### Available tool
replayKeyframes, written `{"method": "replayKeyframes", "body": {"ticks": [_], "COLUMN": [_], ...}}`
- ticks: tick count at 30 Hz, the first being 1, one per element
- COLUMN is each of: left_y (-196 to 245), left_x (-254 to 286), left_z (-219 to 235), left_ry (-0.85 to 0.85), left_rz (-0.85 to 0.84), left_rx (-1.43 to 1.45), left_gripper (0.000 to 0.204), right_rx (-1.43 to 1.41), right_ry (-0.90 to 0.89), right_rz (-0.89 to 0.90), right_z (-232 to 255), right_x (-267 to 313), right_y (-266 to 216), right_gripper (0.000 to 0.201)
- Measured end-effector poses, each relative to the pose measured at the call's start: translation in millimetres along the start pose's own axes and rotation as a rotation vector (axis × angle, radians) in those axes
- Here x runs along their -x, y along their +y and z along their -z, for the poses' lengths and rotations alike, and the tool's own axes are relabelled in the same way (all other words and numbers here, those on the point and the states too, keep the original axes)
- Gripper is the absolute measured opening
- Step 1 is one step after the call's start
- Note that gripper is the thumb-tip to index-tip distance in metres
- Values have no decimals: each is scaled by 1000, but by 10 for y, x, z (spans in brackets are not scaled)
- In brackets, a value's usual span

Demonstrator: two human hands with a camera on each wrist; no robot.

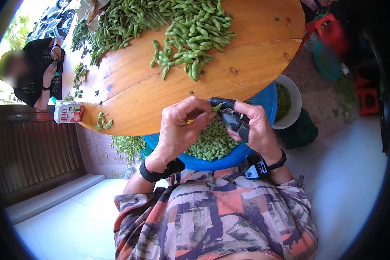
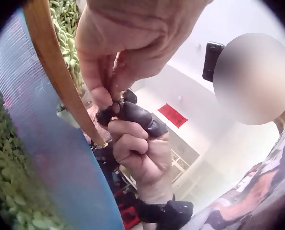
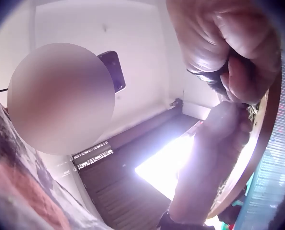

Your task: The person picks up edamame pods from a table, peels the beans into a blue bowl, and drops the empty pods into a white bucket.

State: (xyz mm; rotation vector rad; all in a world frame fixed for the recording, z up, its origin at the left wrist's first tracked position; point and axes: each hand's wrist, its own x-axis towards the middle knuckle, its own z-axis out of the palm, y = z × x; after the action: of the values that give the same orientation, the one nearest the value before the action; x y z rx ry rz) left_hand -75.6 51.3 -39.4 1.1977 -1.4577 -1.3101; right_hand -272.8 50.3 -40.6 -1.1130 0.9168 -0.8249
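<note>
A green edamame pod (image 1: pixel 217 107) is pinched between my two hands, over a blue basket (image 1: pixel 271 97) of shelled beans (image 1: pixel 212 141). The fingertips of my left hand (image 1: pixel 180 125) hold one end. My right hand (image 1: pixel 258 130), black covers on its thumb and index finger, grips the other end. In the left wrist view the left hand (image 2: pixel 133 38) comes down from above and meets the covered fingers of the right hand (image 2: pixel 145 148). Fingers mostly hide the pod in both wrist views.
A heap of edamame pods (image 1: pixel 199 26) covers the far part of the round wooden table (image 1: pixel 255 56). A small drink carton (image 1: pixel 69 112) stands at its left edge. A white bucket (image 1: pixel 294 102) holding green pieces sits right of the basket. Another person (image 1: pixel 34 73) sits at the left.
</note>
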Motion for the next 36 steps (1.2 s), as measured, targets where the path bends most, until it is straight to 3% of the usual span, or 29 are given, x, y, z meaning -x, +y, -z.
{"method": "replayKeyframes", "body": {"ticks": [6, 8, 10, 12, 14, 15, 17, 18, 21, 22, 24, 26, 28, 30, 32, 34, 35, 36], "left_y": [-10, 10, 22, -27, -3, 19, 56, 45, 54, 58, 66, 0, -11, 63, 183, 290, 303, 251], "left_x": [44, 45, 23, 24, 27, 32, 47, 82, 201, 227, 271, 278, 270, 198, 111, -23, -129, -248], "left_z": [-64, -57, 5, -12, -28, -24, -3, 5, 17, 14, -9, -27, -59, -187, -216, -183, -81, 25], "left_ry": [-8, 8, -181, -202, -182, -181, -117, -117, -149, -143, -133, -110, -87, -99, -111, -68, -15, 58], "left_rz": [72, 121, 305, 319, 377, 377, 299, 300, 51, 54, -116, -167, 127, 80, 36, -99, -119, -135], "left_rx": [284, 395, 788, 882, 1005, 1004, 761, 762, -113, -115, -440, -488, -146, -59, 27, -194, -352, -525], "left_gripper": [14, 16, 22, 24, 33, 33, 28, 28, 15, 15, 16, 12, 18, 23, 29, 36, 34, 29], "right_rx": [35, -68, -236, -403, -3, -4, 619, 619, 556, 535, 506, 525, 469, 420, 364, 165, 210, 156], "right_ry": [-16, -35, -99, -161, -86, -88, 9, 9, 154, 198, 239, 241, 163, 132, 181, 152, 281, 400], "right_rz": [109, 29, -30, -89, 49, 50, 622, 621, 474, 381, 323, 294, 329, 415, 275, 259, 348, 391], "right_z": [33, 7, 54, 73, 63, 66, 71, 84, 158, 194, 266, 271, 178, 88, 58, 277, 350, 469], "right_x": [-7, 11, -2, 1, 20, 10, -8, 8, 116, 171, 205, 208, 192, 110, 94, 183, 187, 218], "right_y": [98, 10, 65, 58, -18, -4, 40, 34, -62, -108, -93, -39, 25, 76, 19, 63, 109, 161], "right_gripper": [20, 23, 22, 22, 22, 22, 28, 28, 39, 42, 42, 43, 41, 42, 50, 76, 94, 80]}}
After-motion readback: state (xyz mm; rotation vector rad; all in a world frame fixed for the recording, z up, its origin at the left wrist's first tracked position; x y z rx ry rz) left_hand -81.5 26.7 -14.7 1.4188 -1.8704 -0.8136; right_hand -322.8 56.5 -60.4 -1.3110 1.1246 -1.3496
